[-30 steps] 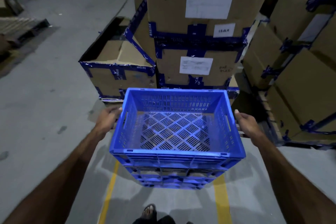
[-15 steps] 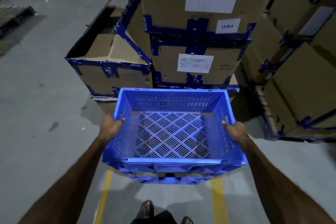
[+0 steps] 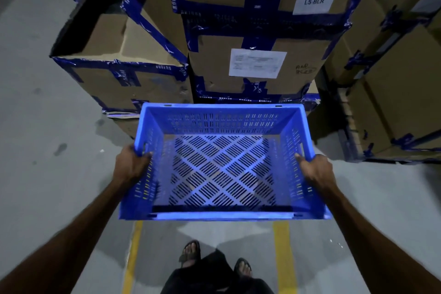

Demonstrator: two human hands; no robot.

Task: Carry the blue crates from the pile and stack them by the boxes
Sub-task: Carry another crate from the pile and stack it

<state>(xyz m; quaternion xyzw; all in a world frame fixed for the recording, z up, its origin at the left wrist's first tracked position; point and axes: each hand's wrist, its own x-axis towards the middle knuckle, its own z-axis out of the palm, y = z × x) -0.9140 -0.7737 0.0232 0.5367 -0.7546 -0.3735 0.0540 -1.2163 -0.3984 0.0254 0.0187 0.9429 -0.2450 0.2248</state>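
While the person stands on the grey floor (image 3: 47,174) between two yellow lines (image 3: 281,258), one blue crate (image 3: 222,164) hangs level in front of them, open side up, its long axis running left to right across their body. Its far wall sits close to the taped cardboard boxes (image 3: 257,64), stacked two high straight ahead. Two hands carry it: the left hand (image 3: 130,166) has its fingers curled over the left rim, the right hand (image 3: 315,170) grips the right rim likewise. One opened box (image 3: 119,71) stands to the left, and two sandalled feet show below
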